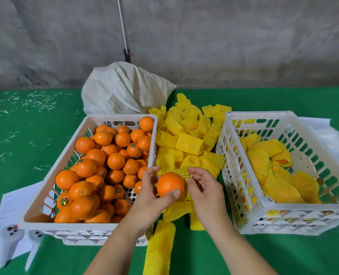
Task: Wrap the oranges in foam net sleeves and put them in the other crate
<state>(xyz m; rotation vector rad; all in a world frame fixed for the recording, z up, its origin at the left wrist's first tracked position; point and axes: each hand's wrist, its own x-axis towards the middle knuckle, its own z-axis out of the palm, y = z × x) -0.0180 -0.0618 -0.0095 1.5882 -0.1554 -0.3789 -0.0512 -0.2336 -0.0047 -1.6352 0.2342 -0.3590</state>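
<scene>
My left hand (150, 197) grips an orange (169, 184) between thumb and fingers, above the gap between the two crates. A yellow foam net sleeve (183, 173) covers the orange's far side, and my right hand (204, 187) pinches the sleeve's edge. The white crate on the left (51, 177) is full of bare oranges (105, 167). The white crate on the right (263, 203) holds several sleeve-wrapped oranges (273, 175). A pile of loose foam sleeves (186, 135) lies between the crates.
A white woven sack (123, 92) sits behind the left crate against the grey wall. White paper (8, 225) lies under the left crate, and more paper (327, 133) beside the right crate. The table is green (16, 126). More sleeves (160, 249) lie near the front edge.
</scene>
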